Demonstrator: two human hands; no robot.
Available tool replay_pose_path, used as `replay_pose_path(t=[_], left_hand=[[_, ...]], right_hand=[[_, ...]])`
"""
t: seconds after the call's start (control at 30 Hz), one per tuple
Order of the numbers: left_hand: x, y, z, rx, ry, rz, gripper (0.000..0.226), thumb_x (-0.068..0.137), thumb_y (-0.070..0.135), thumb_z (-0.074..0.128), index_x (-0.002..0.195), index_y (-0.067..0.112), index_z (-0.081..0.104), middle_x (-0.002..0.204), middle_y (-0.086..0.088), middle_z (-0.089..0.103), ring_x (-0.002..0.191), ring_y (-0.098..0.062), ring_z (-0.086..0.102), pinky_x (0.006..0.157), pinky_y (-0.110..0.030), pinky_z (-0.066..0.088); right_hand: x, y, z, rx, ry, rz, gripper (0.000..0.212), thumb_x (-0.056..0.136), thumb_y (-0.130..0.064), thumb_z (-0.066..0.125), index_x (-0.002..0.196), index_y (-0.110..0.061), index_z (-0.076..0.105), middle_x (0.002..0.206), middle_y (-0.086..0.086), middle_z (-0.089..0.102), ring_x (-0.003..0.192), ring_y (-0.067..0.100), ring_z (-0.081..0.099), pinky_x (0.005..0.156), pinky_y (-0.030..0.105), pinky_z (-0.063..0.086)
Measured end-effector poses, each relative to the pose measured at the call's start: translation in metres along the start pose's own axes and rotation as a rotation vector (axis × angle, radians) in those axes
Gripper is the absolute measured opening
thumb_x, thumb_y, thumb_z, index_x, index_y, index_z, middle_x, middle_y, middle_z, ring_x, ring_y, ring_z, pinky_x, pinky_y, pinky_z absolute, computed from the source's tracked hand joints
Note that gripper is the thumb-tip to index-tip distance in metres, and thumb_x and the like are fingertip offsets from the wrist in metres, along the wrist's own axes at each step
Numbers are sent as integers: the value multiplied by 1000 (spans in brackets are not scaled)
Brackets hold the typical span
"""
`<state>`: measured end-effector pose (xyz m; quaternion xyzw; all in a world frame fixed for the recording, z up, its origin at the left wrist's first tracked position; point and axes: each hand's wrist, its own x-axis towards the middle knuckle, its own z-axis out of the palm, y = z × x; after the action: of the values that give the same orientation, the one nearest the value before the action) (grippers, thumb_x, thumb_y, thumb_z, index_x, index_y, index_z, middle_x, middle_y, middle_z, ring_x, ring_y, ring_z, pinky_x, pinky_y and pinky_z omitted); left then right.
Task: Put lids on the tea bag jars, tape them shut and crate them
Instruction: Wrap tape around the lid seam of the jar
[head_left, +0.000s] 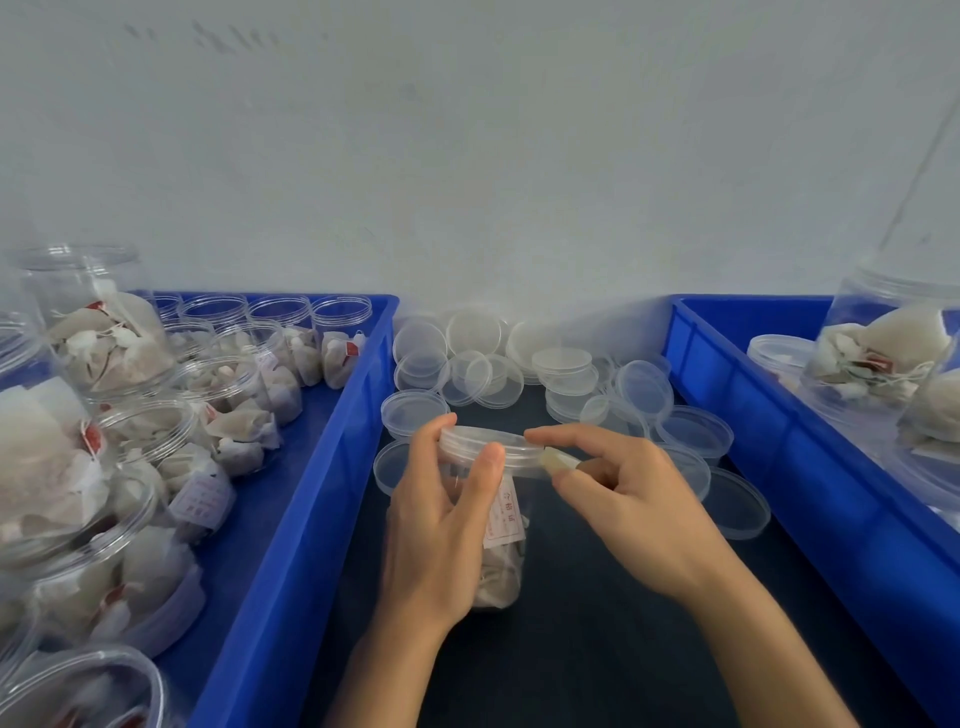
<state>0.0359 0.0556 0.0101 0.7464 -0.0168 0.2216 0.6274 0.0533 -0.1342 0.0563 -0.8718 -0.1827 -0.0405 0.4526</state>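
Head view, centre of frame: we see a clear jar (501, 525) of tea bags standing on the dark table (597, 639), its clear lid (488, 441) already seated on the mouth.
Left hand (441, 525): we note it wraps the jar from the left, fingers curled round the far side up to the lid's rim and the thumb laid up the near wall.
Right hand (618, 493): we see it come in from the lower right, thumb and fingertips pinched on a small strip of clear tape (558, 460), the forefinger tip touching the lid's right edge.
Tape: we see one end lying against the lid's side, just beside the left thumb; whether it already sticks there we cannot tell.
Loose lids (524, 364): we find a heap of clear lids on the table behind the jar, in the middle of the frame, spreading down the right side.
Left crate (317, 467): we see a blue crate filling the lower left, holding many open jars (234, 395) of tea bags.
Right crate (769, 431): we see a second blue crate at the right edge, with lidded jars (883, 353) of tea bags lying in it.
Background: we see a plain pale wall (467, 156) across the upper frame.
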Motion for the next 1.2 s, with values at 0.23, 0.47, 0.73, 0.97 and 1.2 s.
replay_pose_path(t=[0.23, 0.47, 0.73, 0.97, 1.2], left_hand=[[1, 0, -1, -133, -90, -7, 64, 88, 67, 58, 142, 31, 54, 121, 30, 66, 113, 7, 65, 86, -8, 50], [3, -1, -4, -206, -176, -13, 58, 91, 63, 58, 138, 30, 57, 120, 16, 72, 113, -4, 70, 88, -13, 53], [0, -1, -3, -147, -209, -58, 77, 79, 76, 65, 144, 44, 42, 126, 23, 68, 119, 0, 67, 90, -18, 55], [-2, 6, -1, 183, 40, 40, 50, 76, 81, 64, 114, 49, 59, 112, 30, 69, 102, 11, 67, 73, -15, 55], [-6, 8, 8, 230, 27, -41, 89, 74, 89, 53, 150, 46, 38, 130, 24, 63, 117, 2, 63, 94, -32, 56]], right_hand=[[1, 2, -2, 70, -21, 29, 35, 92, -41, 59, 123, -57, 66, 54, -6, 45, 52, 9, 40, 56, 32, 37], [1, -5, -6, 158, -120, 55, 39, 85, -47, 61, 121, -57, 66, 63, 4, 46, 60, 18, 39, 59, 33, 35], [0, -2, -8, 144, -143, 61, 38, 87, -51, 58, 123, -58, 65, 65, 1, 47, 61, 13, 42, 57, 25, 39], [0, 1, 2, 62, -21, 24, 32, 99, -44, 61, 128, -55, 65, 55, -12, 43, 55, 3, 42, 57, 23, 41], [0, 1, 9, 22, -4, -13, 39, 96, -57, 56, 135, -57, 59, 59, -12, 47, 58, 2, 46, 62, 25, 39]])
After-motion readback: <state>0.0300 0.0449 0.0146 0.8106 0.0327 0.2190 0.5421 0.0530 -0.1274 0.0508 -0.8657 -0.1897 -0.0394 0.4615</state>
